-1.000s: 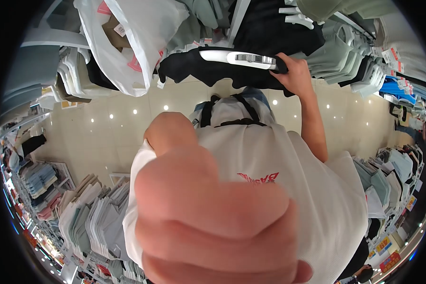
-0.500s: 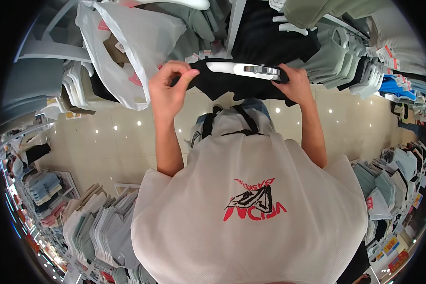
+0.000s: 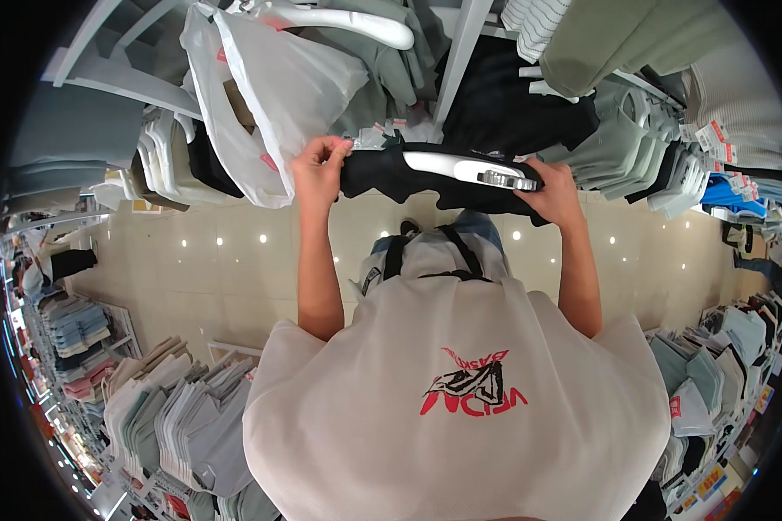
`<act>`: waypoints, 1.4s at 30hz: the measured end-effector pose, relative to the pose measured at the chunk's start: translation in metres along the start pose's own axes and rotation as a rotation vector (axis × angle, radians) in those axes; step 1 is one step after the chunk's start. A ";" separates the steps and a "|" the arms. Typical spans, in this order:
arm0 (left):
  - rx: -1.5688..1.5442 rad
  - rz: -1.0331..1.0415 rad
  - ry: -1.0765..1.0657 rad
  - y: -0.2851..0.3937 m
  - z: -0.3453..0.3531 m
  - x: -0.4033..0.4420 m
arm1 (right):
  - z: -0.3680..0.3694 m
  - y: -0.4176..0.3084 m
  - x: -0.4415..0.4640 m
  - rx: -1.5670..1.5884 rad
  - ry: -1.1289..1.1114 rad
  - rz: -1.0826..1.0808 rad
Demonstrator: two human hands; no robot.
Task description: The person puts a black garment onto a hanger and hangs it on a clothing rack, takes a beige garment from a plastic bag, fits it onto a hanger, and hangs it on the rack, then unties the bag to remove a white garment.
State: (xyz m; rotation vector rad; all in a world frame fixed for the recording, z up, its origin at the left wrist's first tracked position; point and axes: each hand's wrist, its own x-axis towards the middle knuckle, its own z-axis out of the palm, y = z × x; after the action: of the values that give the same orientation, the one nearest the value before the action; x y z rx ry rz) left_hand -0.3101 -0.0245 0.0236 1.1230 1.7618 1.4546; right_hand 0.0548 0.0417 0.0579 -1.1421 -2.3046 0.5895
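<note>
A black garment (image 3: pixel 375 180) stretches between my two hands in front of my chest. Lying along its upper edge is a white hanger (image 3: pixel 439 162) with a shiny, silvery part near its right end. My left hand (image 3: pixel 319 174) is closed, thumb and fingers pinching the garment's left edge. At the other side my right hand (image 3: pixel 552 193) wraps round the garment's right end, beside the silvery part of the hanger. Its fingertips are partly hidden behind the cloth.
A white plastic bag (image 3: pixel 278 87) hangs just beyond my left hand. Racks of hanging clothes, including black garments (image 3: pixel 513 104) and grey-green ones (image 3: pixel 621 143), stand ahead. More clothes racks (image 3: pixel 204 417) are at the lower left and lower right, on a shiny tiled floor (image 3: pixel 235 269).
The whole view has shifted, so hands, garment and racks appear lower and slightly to the right. The garment and hanger now tilt a little more toward me; both hands keep hold of the garment.
</note>
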 end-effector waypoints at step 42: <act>-0.405 -0.312 -0.091 -0.052 0.004 0.002 | 0.006 0.009 -0.008 0.011 -0.096 0.058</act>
State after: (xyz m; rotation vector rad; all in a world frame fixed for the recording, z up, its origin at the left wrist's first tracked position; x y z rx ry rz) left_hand -0.3197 -0.0238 -0.0272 0.6612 1.4186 1.4525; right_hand 0.0615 0.0392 0.0461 -1.2027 -2.3520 0.6919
